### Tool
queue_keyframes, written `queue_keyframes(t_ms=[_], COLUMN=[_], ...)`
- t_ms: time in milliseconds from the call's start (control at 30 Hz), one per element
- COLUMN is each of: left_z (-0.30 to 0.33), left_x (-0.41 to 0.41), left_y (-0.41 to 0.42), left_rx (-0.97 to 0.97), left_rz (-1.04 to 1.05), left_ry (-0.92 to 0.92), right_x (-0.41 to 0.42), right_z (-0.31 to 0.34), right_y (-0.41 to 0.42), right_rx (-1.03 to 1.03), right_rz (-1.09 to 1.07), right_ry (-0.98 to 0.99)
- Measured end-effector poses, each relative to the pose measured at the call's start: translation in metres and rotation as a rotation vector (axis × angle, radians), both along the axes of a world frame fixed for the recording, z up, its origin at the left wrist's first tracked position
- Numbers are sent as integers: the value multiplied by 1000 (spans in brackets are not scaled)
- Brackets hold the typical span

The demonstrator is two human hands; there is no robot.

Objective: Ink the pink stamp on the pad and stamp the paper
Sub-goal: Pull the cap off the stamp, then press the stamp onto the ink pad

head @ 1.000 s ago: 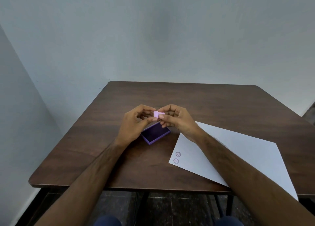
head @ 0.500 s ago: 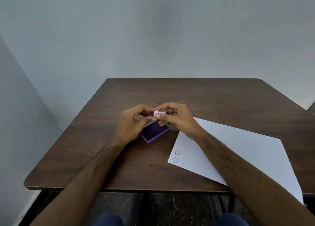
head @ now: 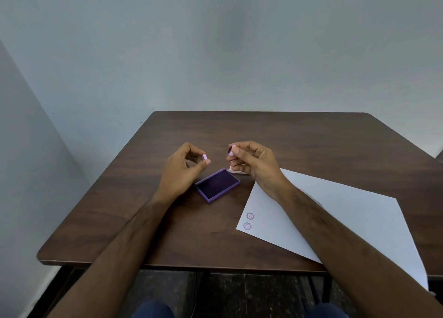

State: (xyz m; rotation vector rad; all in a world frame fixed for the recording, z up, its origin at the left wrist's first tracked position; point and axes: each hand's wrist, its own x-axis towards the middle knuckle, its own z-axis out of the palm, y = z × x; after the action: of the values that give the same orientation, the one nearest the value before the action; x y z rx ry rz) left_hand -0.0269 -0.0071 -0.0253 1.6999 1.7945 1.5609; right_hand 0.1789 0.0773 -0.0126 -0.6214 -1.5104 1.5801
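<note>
pretty bare room tbh. the surface (head: 275,135) is a dark brown wood-grain top with rounded corners, pushed close to a plain pale grey-blue wall (head: 239,49) that fills most of the view. a second wall (head: 21,150) of the same colour comes in at an angle on the left. dark metal legs (head: 315,291) show under the front edge, and the floor (head: 239,293) below is dark speckled tile with thin joints. light is soft and even, with a faint darker smudge on the back wall.
</note>
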Motion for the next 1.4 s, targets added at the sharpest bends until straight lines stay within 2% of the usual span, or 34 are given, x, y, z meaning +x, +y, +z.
queue_keyframes(t_ms=[100, 233, 300, 500, 667, 833, 967, 1033, 1100, 1167, 1300, 1400], left_z=[-2, -4, -6, -9, -9, -6, -4, -2, 0, 2, 5, 5], left_x=[-5, -9, -11, -13, -13, -11, -6, -3, 0, 3, 8, 8], left_y=[3, 7, 9, 7, 5, 4, 1, -3, -7, -9, -10, -10], left_rx=[-74, -149, -171, -203, -231, -268, -166, -90, -76, -81, -68, -89], left_rz=[63, 144, 190, 220, 312, 301, 345, 286, 149, 40, -44, -82], left_ry=[-16, 149, 162, 162, 351, 371, 479, 524, 479, 403, 308, 307], right_x=[0, -1, -1, 0, 0, 1, 3, 6, 8, 9, 3, 2], right_z=[1, 1, 0, 3, 3, 4, 6, 11, 19, 26, 33, 36], right_y=[1, 1, 1, 1, -1, -3, -1, 0, 0, -2, -7, -9], right_rx=[-42, -91, -87, -77, -75, -77, 59, 108, 124, 205, 425, 522], right_rz=[-37, -23, -30, -63, -59, -42, -87, -77, -34, -17, -6, 13], right_ry=[3, -3, -29, -52, -74, -83, -258, -321, -377, -513, -799, -885])
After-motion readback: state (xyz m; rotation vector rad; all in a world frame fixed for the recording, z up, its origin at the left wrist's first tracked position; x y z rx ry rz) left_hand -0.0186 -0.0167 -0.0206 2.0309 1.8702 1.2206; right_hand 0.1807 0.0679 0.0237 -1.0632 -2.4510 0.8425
